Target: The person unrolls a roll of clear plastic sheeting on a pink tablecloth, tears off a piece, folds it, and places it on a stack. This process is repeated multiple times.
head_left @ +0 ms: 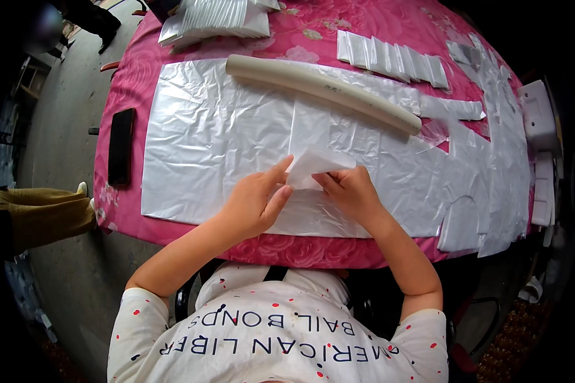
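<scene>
My right hand (356, 195) pinches a small folded white plastic bag (313, 166) by its right side, with thumb and fingers pressed together. At the bag's left edge is my left hand (257, 198), its thumb and fingers spread apart. The fingertips there come close to the bag or touch its edge; I cannot tell which. Beneath both hands lie flat, creased white plastic bags (201, 140) spread across the table. Beyond the hands, a long beige tube (326, 89) rests slantwise on these bags.
A pink floral tablecloth (287, 251) covers the table. A black phone (121, 147) lies at its left. Folded bags sit in a stack (217, 22) at the far left and a row (393, 59) at the far right. Loose bag pieces (460, 223) overlap at right. People's legs (48, 210) show at left.
</scene>
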`<state>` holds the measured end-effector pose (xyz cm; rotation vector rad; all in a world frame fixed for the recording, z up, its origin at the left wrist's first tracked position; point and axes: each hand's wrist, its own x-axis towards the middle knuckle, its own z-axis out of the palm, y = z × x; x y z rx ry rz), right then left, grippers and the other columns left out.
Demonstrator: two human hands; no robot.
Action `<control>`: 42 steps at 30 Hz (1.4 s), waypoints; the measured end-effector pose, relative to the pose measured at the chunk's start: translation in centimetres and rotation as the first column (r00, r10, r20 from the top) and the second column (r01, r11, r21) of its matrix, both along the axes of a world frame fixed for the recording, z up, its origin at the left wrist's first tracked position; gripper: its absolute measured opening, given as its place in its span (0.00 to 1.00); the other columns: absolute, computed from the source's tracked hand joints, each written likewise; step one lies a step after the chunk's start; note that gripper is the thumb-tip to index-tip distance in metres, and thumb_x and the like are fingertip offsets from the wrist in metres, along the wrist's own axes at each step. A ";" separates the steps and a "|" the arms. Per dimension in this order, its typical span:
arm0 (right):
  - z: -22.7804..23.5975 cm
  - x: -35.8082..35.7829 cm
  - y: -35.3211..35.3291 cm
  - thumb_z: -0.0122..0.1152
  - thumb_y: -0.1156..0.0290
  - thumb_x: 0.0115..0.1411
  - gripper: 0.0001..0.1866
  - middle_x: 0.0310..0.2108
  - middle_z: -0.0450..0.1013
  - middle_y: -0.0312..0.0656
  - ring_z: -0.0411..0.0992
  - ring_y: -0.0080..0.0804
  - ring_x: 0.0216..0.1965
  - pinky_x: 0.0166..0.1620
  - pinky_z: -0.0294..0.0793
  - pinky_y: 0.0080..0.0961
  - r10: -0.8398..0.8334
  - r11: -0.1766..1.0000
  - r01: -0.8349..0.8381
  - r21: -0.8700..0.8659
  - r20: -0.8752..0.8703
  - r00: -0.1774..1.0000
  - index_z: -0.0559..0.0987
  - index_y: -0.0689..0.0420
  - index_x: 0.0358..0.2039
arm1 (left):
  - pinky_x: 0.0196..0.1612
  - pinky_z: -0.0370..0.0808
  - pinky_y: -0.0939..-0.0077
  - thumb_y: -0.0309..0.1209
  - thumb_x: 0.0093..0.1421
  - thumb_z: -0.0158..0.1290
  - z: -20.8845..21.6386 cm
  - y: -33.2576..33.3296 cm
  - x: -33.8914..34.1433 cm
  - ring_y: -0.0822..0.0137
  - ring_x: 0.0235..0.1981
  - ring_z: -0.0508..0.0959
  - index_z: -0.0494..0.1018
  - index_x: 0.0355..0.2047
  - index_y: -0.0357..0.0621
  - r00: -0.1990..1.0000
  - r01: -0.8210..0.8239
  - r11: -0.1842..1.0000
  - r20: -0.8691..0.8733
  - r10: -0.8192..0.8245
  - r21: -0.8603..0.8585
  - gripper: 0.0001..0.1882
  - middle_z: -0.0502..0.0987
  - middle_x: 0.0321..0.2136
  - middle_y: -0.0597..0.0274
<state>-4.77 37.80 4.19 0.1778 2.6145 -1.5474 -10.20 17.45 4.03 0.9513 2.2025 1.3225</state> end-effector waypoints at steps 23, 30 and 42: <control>0.0 -1.1 1.2 0.67 0.67 0.42 0.28 0.49 0.67 0.48 0.63 0.40 0.54 0.55 0.62 0.37 0.329 0.775 0.009 0.632 -0.415 0.848 0.72 0.61 0.46 | 0.61 0.52 0.63 0.38 0.49 0.54 -1.8 2.5 1.1 0.54 0.61 0.57 0.56 0.57 0.32 0.837 -0.010 0.956 -0.526 -0.153 -0.294 0.38 0.58 0.58 0.46; -0.4 -2.2 3.0 0.60 0.78 0.42 0.27 0.51 0.66 0.44 0.63 0.41 0.55 0.57 0.62 0.34 0.462 0.832 -0.268 0.485 -0.340 0.819 0.72 0.60 0.47 | 0.52 0.64 0.65 0.26 0.46 0.52 -1.9 3.0 -0.7 0.58 0.51 0.69 0.65 0.49 0.32 0.720 -0.037 0.958 -0.672 -0.173 -0.286 0.27 0.69 0.50 0.49; -1.4 1.7 0.7 0.60 0.79 0.42 0.16 0.35 0.74 0.37 0.72 0.35 0.37 0.40 0.72 0.28 0.464 0.865 -0.249 0.437 -0.505 0.728 0.78 0.56 0.35 | 0.49 0.69 0.67 0.27 0.41 0.54 -1.8 -0.9 0.9 0.60 0.46 0.74 0.66 0.48 0.33 0.671 0.267 0.949 -0.674 -0.309 -0.168 0.30 0.72 0.46 0.51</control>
